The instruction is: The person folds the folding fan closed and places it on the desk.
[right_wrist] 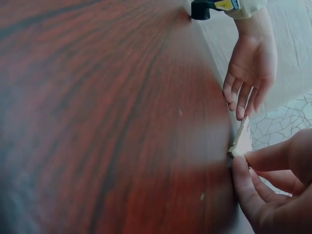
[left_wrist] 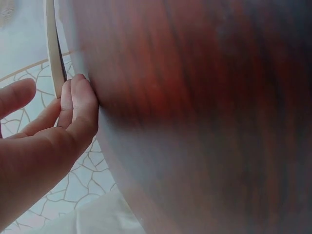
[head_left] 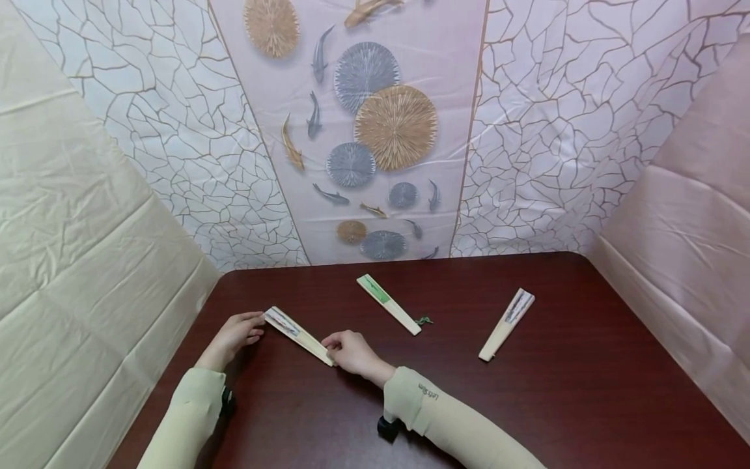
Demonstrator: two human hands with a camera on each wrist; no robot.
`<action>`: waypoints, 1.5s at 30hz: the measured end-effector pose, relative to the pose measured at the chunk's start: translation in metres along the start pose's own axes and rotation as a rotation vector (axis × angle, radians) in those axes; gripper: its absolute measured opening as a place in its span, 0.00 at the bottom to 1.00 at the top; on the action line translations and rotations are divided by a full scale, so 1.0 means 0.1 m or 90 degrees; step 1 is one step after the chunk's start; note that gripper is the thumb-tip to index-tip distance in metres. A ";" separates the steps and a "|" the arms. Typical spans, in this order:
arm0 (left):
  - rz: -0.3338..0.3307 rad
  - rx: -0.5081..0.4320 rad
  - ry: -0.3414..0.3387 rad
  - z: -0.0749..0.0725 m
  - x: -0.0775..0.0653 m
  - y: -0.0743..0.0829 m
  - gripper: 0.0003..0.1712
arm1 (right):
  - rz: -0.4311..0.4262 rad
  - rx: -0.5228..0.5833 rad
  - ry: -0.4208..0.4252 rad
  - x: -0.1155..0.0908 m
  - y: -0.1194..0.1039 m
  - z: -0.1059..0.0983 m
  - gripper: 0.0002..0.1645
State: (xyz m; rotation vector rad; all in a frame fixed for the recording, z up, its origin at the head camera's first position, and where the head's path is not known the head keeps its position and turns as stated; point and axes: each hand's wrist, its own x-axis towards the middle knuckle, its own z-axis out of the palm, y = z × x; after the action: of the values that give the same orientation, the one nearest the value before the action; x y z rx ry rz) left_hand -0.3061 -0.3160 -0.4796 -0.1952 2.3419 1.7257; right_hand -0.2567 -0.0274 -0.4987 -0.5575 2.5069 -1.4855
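Note:
A folded fan with pale wooden sticks and a printed wide end lies slantwise on the left of the table. At its narrow end my right hand pinches it between thumb and fingers; the right wrist view shows the pinch on the fan close up. My left hand is at the fan's wide end, fingertips right at the edge. In the left wrist view the fingers of my left hand are loosely bent beside the fan's edge, with the thumb apart from it.
A second folded fan, with a green print and a green tassel, lies at the back middle of the dark red table. Another folded fan with a grey print lies to the right. Patterned cloth hangs behind the table.

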 end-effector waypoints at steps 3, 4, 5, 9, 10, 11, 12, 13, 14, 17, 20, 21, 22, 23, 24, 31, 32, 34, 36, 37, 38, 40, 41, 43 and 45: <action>-0.003 0.003 -0.003 0.00 -0.01 -0.01 0.30 | -0.003 -0.015 0.007 -0.01 0.00 0.02 0.12; -0.005 0.002 -0.003 0.00 -0.01 -0.02 0.30 | -0.005 -0.020 0.010 -0.01 0.00 0.02 0.12; -0.006 0.001 -0.004 -0.01 -0.01 -0.03 0.30 | -0.008 -0.026 0.012 -0.01 0.01 0.03 0.12; -0.010 -0.001 -0.008 0.00 -0.01 -0.06 0.29 | -0.020 -0.038 0.014 -0.02 0.04 0.05 0.11; -0.010 -0.001 -0.009 0.00 -0.01 -0.06 0.29 | -0.021 -0.038 0.014 -0.02 0.04 0.05 0.11; -0.010 0.000 -0.010 0.00 -0.01 -0.06 0.29 | -0.022 -0.038 0.013 -0.03 0.04 0.05 0.11; -0.011 0.000 -0.010 0.00 -0.01 -0.06 0.29 | -0.023 -0.038 0.013 -0.03 0.04 0.05 0.11; -0.011 0.001 -0.010 0.00 -0.01 -0.06 0.29 | -0.022 -0.039 0.013 -0.03 0.04 0.05 0.11; -0.012 0.003 -0.010 0.00 -0.01 -0.05 0.29 | -0.022 -0.040 0.014 -0.02 0.05 0.05 0.11; -0.014 0.005 -0.008 -0.01 0.00 -0.05 0.29 | -0.024 -0.041 0.017 -0.02 0.05 0.05 0.11; -0.017 0.015 -0.008 -0.01 0.00 -0.05 0.29 | -0.026 -0.040 0.020 -0.02 0.06 0.04 0.11; -0.018 0.019 -0.010 -0.01 0.00 -0.05 0.30 | -0.027 -0.040 0.020 -0.02 0.06 0.04 0.11; -0.021 0.023 -0.009 -0.01 -0.01 -0.06 0.29 | -0.027 -0.041 0.020 -0.02 0.06 0.04 0.11; -0.022 0.027 -0.010 -0.01 -0.01 -0.06 0.29 | -0.026 -0.043 0.020 -0.02 0.06 0.05 0.11; -0.024 0.030 -0.011 0.00 -0.01 -0.07 0.29 | -0.027 -0.043 0.019 -0.03 0.06 0.05 0.11; -0.020 0.041 -0.019 -0.02 -0.01 -0.02 0.29 | -0.032 -0.044 0.016 -0.02 0.07 0.02 0.11; -0.019 0.045 -0.021 -0.02 -0.01 0.00 0.29 | -0.033 -0.044 0.016 -0.02 0.07 0.01 0.11; -0.020 0.052 -0.022 -0.02 0.00 0.02 0.30 | -0.035 -0.041 0.016 -0.01 0.06 0.00 0.11; -0.023 0.057 -0.024 -0.03 0.01 0.03 0.30 | -0.031 -0.037 0.013 -0.01 0.06 -0.01 0.11; -0.024 0.056 -0.025 -0.04 0.02 0.03 0.30 | -0.029 -0.034 0.010 -0.01 0.06 -0.02 0.11; -0.022 0.054 -0.029 -0.05 0.03 0.02 0.30 | -0.027 -0.031 0.007 -0.01 0.06 -0.02 0.11; -0.020 0.047 -0.036 -0.07 0.04 0.01 0.31 | -0.025 -0.027 0.001 -0.01 0.06 -0.03 0.12; -0.012 0.041 -0.047 -0.09 0.05 0.00 0.30 | -0.024 -0.026 -0.001 -0.01 0.06 -0.03 0.12; -0.010 0.038 -0.053 -0.10 0.05 -0.01 0.30 | -0.026 -0.022 -0.005 0.00 0.06 -0.04 0.12; -0.014 0.046 -0.052 -0.10 0.05 -0.01 0.30 | -0.028 -0.021 -0.010 -0.01 0.06 -0.04 0.12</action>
State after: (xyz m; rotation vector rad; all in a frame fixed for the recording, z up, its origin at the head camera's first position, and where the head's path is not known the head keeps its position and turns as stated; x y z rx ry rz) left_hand -0.3117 -0.3261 -0.4793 -0.1350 2.3298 1.6048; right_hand -0.2590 -0.0213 -0.5020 -0.6302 2.5265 -1.4518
